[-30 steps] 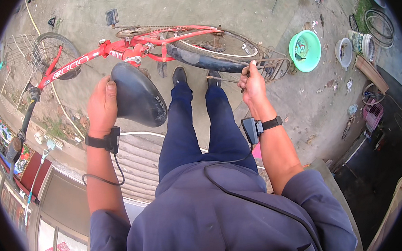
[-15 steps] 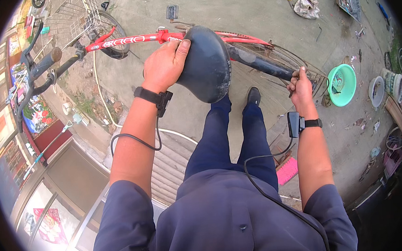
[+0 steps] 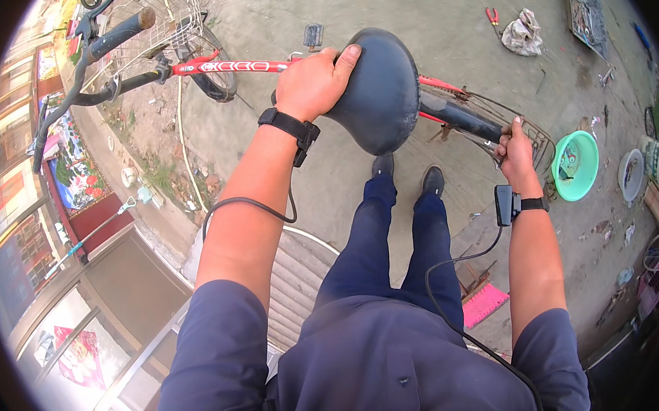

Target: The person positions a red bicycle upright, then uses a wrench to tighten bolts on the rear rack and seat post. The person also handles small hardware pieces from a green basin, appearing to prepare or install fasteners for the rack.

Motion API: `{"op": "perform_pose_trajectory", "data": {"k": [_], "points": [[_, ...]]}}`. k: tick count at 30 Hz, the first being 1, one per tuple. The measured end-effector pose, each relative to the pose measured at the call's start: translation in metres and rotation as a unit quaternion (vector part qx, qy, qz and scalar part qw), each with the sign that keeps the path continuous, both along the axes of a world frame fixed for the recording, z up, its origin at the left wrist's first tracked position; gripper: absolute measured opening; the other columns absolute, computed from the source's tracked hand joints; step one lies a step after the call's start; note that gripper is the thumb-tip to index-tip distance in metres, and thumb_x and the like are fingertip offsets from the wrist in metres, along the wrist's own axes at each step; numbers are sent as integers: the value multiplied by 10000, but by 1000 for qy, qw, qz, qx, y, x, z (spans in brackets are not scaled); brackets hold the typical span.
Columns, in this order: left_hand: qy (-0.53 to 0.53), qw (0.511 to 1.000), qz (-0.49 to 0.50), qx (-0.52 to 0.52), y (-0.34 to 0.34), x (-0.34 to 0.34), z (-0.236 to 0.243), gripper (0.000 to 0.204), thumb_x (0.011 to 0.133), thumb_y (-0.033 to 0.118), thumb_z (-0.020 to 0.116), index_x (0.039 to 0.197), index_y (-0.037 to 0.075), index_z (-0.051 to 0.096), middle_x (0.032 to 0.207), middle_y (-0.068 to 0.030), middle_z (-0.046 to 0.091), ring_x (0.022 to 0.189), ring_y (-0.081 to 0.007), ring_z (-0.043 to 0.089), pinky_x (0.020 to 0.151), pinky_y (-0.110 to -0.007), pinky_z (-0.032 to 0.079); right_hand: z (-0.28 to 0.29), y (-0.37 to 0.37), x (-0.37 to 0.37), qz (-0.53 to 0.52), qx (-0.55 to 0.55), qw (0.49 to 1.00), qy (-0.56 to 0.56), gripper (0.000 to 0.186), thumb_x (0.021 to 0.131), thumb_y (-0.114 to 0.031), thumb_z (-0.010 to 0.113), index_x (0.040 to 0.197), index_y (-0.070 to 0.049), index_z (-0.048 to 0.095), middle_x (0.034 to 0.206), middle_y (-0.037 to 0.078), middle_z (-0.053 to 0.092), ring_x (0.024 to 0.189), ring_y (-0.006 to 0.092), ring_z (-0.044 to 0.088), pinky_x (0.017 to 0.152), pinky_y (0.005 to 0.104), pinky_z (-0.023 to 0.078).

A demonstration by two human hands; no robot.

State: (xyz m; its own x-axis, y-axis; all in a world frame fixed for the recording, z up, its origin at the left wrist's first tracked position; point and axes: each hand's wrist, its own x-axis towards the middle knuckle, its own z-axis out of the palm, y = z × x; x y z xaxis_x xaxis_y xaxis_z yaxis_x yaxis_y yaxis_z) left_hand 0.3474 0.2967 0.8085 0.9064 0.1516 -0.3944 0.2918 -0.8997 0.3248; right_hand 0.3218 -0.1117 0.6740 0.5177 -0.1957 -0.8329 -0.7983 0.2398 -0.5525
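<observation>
A red bicycle (image 3: 239,65) stands across in front of me, its handlebar (image 3: 77,97) to the left and its rear to the right. My left hand (image 3: 310,87) is closed over the narrow side of the black saddle (image 3: 384,95), thumb on top; its fingertips are hidden underneath. Behind the saddle runs a long black mudguard-like piece (image 3: 461,118). At its far end my right hand (image 3: 516,149) is closed around the wire rear rack (image 3: 541,145), though the exact grip is partly hidden.
On the concrete at right are a green basin (image 3: 576,165), a white basin (image 3: 631,175) and a metal tray of tools (image 3: 585,16). Red-handled pliers (image 3: 492,16) lie beside a crumpled cloth bag (image 3: 522,34). A pink-topped stool (image 3: 485,304) is near my legs; steps (image 3: 296,273) are at left.
The bicycle and both hands now appear further right, and the handlebar higher in the view. Both hands keep their hold. My feet show more fully, with both shoes visible.
</observation>
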Motion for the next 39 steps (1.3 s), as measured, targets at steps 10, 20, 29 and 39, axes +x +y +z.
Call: {"op": "perform_pose_trajectory", "data": {"k": [10,20,29,39], "points": [[-36,999,-6,21,-11,-20,-26,728,999,685,295,951,58,662,931,-222,705,949,-440,651,807,-505,498,-54,-18,-25,-7,61,997,-37,415,1053,-436,495,906,-57,577,659,10,486,522,137,438,493,304,407],[-75,997,-7,-5,-34,-12,-30,686,1019,645,327,1065,52,670,977,-236,698,969,-453,638,825,-485,492,-65,-43,-24,-8,60,997,-41,419,1038,-468,508,961,-67,602,679,14,556,547,149,523,553,306,455],[-79,996,-8,48,-51,-8,-36,646,1028,631,310,1030,89,663,968,-199,704,955,-441,641,810,-491,488,-60,-50,-23,17,36,997,-60,439,1058,-461,449,953,-60,594,673,17,563,549,147,528,553,299,433],[-75,990,-20,115,-84,1,-55,667,1027,637,247,1160,134,664,1048,-212,705,1007,-460,639,850,-511,494,-78,-60,-12,31,-4,996,-81,429,1077,-427,399,804,-105,478,616,-19,389,504,103,315,490,284,274]]}}
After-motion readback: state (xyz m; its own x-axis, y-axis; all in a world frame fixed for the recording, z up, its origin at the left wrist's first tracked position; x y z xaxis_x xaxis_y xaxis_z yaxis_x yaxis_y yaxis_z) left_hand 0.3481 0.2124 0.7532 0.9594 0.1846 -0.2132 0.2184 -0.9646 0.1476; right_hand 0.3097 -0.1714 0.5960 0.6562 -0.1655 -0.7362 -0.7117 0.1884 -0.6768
